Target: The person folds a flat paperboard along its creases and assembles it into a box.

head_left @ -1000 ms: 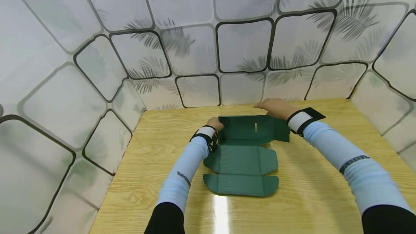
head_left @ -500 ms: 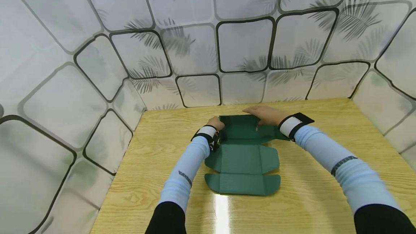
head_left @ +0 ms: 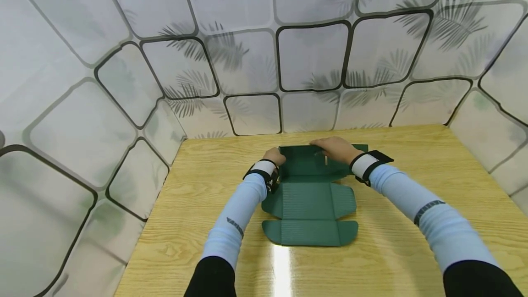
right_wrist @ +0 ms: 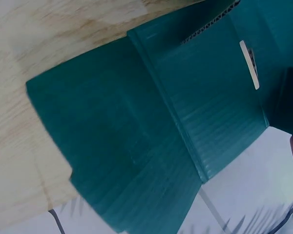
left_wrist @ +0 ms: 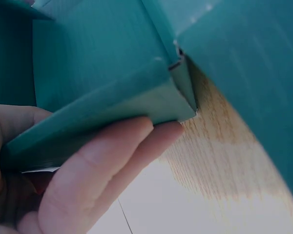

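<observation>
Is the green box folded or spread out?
Partly folded: the green box has a wall raised in the left wrist view, but its near panel and rounded flaps lie spread.

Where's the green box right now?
In the head view, the green box lies on the wooden table, slightly right of centre, with the left hand at its far left corner and the right hand at its far edge.

Head view is brightly lit; white glare is reflected off the worktop point(head_left: 198, 178), a soft shadow cast beside the right sleeve point(head_left: 406, 198). Wrist views are rendered dimmer, bluish, softly blurred.
</observation>
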### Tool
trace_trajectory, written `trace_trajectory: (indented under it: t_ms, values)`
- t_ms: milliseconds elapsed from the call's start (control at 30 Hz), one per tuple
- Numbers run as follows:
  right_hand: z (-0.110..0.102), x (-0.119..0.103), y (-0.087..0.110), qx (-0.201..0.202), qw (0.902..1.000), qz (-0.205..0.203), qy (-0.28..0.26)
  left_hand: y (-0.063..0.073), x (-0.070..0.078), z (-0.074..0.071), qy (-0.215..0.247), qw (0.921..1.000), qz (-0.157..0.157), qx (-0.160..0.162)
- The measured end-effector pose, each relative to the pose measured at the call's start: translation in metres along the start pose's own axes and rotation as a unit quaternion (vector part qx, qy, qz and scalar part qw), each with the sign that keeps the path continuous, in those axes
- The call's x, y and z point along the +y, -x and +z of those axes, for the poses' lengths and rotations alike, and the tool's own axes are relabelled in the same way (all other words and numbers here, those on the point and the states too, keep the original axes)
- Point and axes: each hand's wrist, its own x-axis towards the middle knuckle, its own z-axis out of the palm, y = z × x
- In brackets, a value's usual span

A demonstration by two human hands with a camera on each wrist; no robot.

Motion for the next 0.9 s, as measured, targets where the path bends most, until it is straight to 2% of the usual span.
trace_trajectory:
  t_ms: [200, 333, 467, 567, 633, 733, 867, 900]
  values:
    - [0.007, -0.004, 0.000, 0.075, 0.9972, 0.000, 0.006, -0.002, -0.001, 0.003, -0.004, 1.0000, 0.003, 0.003]
    - [0.014, -0.004, -0.001, 0.110, 0.9939, 0.000, 0.009, -0.007, -0.004, 0.007, 0.001, 1.0000, -0.004, 0.000]
    - [0.017, -0.002, 0.000, 0.118, 0.9929, -0.005, 0.017, -0.010, -0.004, 0.010, 0.006, 0.9999, -0.006, -0.006]
    - [0.017, -0.001, 0.002, 0.109, 0.9938, -0.009, 0.022, -0.005, -0.002, 0.009, 0.006, 1.0000, 0.001, -0.001]
    - [0.016, -0.001, 0.004, 0.095, 0.9951, -0.008, 0.025, 0.005, 0.002, 0.005, 0.013, 0.9999, 0.002, 0.002]
    - [0.012, -0.004, 0.007, 0.070, 0.9975, 0.004, 0.007, 0.030, 0.013, -0.010, 0.027, 0.9996, -0.006, 0.001]
    - [0.009, -0.008, 0.013, 0.052, 0.9970, 0.039, -0.042, 0.077, 0.036, -0.038, 0.031, 0.9995, -0.008, 0.004]
    - [0.008, -0.008, 0.015, 0.053, 0.9951, 0.055, -0.062, 0.096, 0.047, -0.048, 0.020, 0.9997, -0.013, 0.007]
